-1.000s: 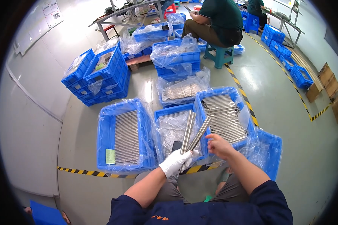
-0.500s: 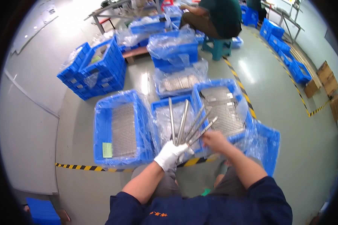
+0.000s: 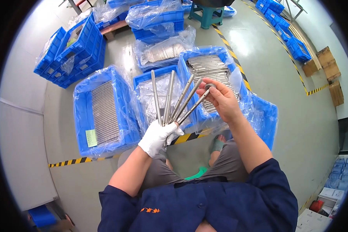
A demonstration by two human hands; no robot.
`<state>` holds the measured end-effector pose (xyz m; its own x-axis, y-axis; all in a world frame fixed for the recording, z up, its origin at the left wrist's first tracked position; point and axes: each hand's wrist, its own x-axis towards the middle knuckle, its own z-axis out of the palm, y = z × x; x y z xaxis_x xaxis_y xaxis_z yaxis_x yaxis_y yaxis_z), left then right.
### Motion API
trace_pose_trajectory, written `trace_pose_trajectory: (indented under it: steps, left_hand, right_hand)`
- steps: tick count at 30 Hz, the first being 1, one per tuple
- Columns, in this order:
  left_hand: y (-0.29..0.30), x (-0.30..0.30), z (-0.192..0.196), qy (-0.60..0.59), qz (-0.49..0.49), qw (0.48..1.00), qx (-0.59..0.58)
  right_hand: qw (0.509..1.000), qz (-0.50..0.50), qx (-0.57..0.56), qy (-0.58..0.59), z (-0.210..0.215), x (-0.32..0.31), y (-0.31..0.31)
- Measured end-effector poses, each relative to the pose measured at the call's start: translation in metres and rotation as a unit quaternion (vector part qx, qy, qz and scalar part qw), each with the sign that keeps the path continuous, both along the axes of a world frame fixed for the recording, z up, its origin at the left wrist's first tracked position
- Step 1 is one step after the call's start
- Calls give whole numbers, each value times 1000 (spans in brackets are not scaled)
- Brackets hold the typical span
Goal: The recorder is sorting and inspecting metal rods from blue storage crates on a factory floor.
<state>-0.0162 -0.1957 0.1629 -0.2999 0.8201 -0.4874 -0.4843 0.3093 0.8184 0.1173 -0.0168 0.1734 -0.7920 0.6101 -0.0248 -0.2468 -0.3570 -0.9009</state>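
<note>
At centre, white-gloved left hand point(image 3: 157, 136) clasps silver metal rods point(image 3: 169, 98), likely stiff, best held low; right hand point(image 3: 223, 102) pinches grey metal disc point(image 3: 210, 86).

No words or numbers are legible from my position. A yellow-green label point(image 3: 91, 138) is located in the near left corner of the left front blue bin point(image 3: 82, 116); its writing is too small for me to read. My navy shirt point(image 3: 224, 205) carries an orange embroidered mark point(image 3: 150, 210). Yellow-and-black striped warning tape point(image 3: 187, 138) marks the grey floor point(image 3: 286, 123).
</note>
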Motion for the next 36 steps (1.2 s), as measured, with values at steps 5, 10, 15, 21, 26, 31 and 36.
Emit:
trace_pose_trajectory:
  steps: [5, 10, 15, 21, 26, 31, 36]
  left_hand:
    - [-3, 0, 5, 15, -47, 999, -6]
    - [-6, 0, -8, 35, -31, 999, 22]
    - [-5, -4, 11, 29, -41, 999, -8]
    - [-7, -15, 19, 74, -82, 993, -42]
    - [-5, -13, 16, 122, -97, 985, -67]
    - [-2, -8, 16, 133, -109, 983, -69]
    - [-3, -7, 19, 143, -120, 978, -87]
  right_hand:
    - [971, -87, 219, -50, -5, -2, -12]
    - [944, -132, 296, -55, -11, -8, -19]
    - [950, -107, 288, -53, 1, 0, -12]
    - [962, 125, 217, -113, 24, 32, 28]
    - [983, 79, 150, -74, 24, 34, 34]
    - [983, 117, 109, -84, 28, 31, 30]
    - [979, 129, 133, -85, 31, 32, 27]
